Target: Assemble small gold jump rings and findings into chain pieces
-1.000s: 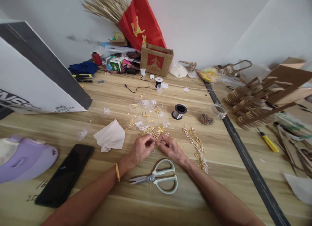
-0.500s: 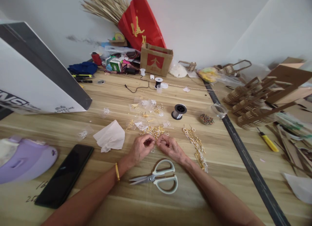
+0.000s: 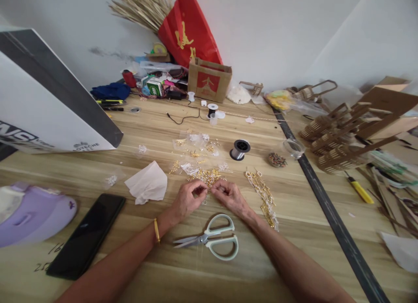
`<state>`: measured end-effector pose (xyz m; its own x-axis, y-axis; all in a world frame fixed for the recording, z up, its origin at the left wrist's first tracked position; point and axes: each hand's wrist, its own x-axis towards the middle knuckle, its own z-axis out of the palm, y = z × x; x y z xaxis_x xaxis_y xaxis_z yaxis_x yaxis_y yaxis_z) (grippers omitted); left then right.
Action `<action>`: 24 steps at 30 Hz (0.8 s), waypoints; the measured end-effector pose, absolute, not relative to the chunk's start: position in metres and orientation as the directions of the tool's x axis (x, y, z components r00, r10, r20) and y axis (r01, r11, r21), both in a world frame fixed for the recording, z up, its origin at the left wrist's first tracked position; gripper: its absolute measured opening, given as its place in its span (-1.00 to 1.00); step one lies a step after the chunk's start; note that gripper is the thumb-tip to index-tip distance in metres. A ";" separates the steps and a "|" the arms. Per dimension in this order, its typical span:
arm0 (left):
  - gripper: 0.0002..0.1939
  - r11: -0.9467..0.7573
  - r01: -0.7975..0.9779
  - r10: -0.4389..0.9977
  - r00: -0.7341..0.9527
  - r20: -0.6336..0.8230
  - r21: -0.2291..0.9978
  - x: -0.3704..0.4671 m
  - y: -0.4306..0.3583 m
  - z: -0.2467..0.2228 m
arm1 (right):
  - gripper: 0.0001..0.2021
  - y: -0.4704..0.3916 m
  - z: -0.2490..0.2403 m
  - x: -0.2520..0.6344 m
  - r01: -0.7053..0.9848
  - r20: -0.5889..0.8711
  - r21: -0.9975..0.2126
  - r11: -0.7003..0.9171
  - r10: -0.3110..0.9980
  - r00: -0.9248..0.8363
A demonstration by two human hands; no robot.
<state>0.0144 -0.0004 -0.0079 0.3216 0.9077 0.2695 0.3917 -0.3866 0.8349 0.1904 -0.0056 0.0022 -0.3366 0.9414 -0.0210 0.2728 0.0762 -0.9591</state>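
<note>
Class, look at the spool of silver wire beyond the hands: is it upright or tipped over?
Upright: the spool of silver wire stands on its lower flange, with its round black top facing up.

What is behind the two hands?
Behind the left hand and right hand lies a heap of small gold and silvery pieces; whatever the hands cover cannot be seen.

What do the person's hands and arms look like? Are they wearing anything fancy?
The left hand and right hand have no gloves. A narrow, gold-coloured bangle circles the left wrist; the right wrist has none. No sleeves show on either forearm.
</note>
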 end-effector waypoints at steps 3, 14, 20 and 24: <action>-0.90 -0.396 0.402 0.906 0.318 0.279 0.826 0.014 -0.001 -0.006 | -0.72 -0.007 0.006 0.190 0.284 -0.011 -0.954 0.099 0.932 -0.363; -0.92 -0.363 0.408 0.920 0.300 0.252 0.838 0.015 -0.002 -0.002 | -0.75 -0.011 0.014 0.192 0.283 0.012 -0.948 0.147 0.902 -0.432; -0.92 -0.340 0.384 0.924 0.307 0.228 0.859 0.014 -0.004 0.005 | -0.74 -0.014 0.020 0.194 0.320 0.022 -0.931 0.176 0.902 -0.431; -0.90 -0.324 0.368 0.923 0.326 0.205 0.872 0.011 -0.004 0.010 | -0.72 -0.014 0.017 0.196 0.360 0.046 -0.913 0.195 0.923 -0.382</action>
